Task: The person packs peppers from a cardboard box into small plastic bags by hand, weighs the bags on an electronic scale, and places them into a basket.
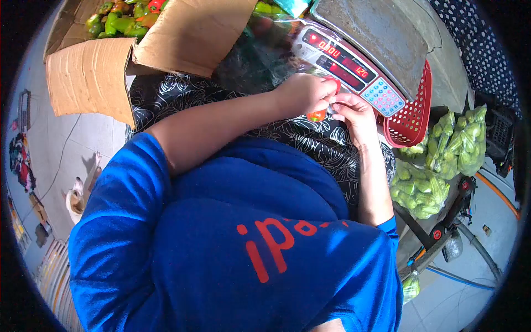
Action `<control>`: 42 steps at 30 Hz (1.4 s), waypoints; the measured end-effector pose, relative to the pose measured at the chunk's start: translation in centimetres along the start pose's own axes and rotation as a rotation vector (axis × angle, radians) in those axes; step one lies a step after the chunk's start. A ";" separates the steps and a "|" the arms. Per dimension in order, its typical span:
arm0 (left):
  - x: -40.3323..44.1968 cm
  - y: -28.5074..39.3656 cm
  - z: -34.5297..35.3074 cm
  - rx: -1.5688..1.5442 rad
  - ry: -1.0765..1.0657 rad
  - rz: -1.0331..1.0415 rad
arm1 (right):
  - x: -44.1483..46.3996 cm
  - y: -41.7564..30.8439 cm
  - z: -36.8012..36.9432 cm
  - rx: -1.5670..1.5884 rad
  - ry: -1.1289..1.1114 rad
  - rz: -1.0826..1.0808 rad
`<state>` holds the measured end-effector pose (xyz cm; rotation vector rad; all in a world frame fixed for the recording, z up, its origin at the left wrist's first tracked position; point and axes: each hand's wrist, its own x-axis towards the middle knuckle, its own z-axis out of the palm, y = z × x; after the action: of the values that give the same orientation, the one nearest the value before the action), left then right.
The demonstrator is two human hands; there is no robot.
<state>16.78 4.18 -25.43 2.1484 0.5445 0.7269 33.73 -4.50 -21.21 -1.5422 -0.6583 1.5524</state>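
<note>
Blue knit across the lower middle of the frame: a person's shirt (199, 249) with red lettering on the chest, arms reaching up to a meeting point just above centre. Left hand (308, 95) closed, fingers curled in; a red item (334, 84) shows at its upper edge, mostly hidden, so I cannot name it. Right hand (354, 109) pinching, thumb against fingers, on a pale scrap (332, 103) that looks like thin plastic, blurred. An orange-red pepper (317, 115) sits directly beneath the fingers, between the two hands; whether it is bagged I cannot tell. Black cloth with white leaf pattern (188, 91) lies behind and below them. Just beyond the hands, toward the upper right, a digital scale (348, 69) with lit red digits and a keypad, a dull metal pan (376, 39) above its panel. Right of the scale, a perforated red basket (412, 119). Clear bags of green vegetables (419, 191) rest farther right, near the basket. Upper left: an opened cardboard box (191, 33), flaps out, green, orange and red peppers (124, 25) heaped inside. Pale tiled floor (63, 133) along the left.
</note>
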 end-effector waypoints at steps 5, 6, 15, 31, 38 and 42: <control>0.1 -1.0 0.2 -0.083 -0.019 -0.009 | 0.3 0.8 0.9 -0.410 0.058 -0.284; 0.1 -0.9 0.2 -0.102 -0.020 -0.010 | 0.5 1.0 0.7 -0.562 0.083 -0.386; 0.5 -0.6 0.4 -0.099 0.093 0.032 | 0.4 1.2 3.1 -0.946 0.361 -0.570; -0.1 -1.2 0.6 -0.496 -0.057 -0.346 | 0.8 2.1 2.7 -0.870 0.383 -0.590; 0.0 -1.7 0.0 -0.451 -0.100 -0.261 | 0.6 2.0 2.5 -0.857 0.346 -0.654; -0.1 -1.2 0.0 -0.289 -0.017 -0.194 | 0.5 1.9 2.9 -0.749 0.334 -0.568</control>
<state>16.57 4.88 -26.42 1.8047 0.5913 0.6369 30.60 -4.57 -22.74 -1.8502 -1.4291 0.6134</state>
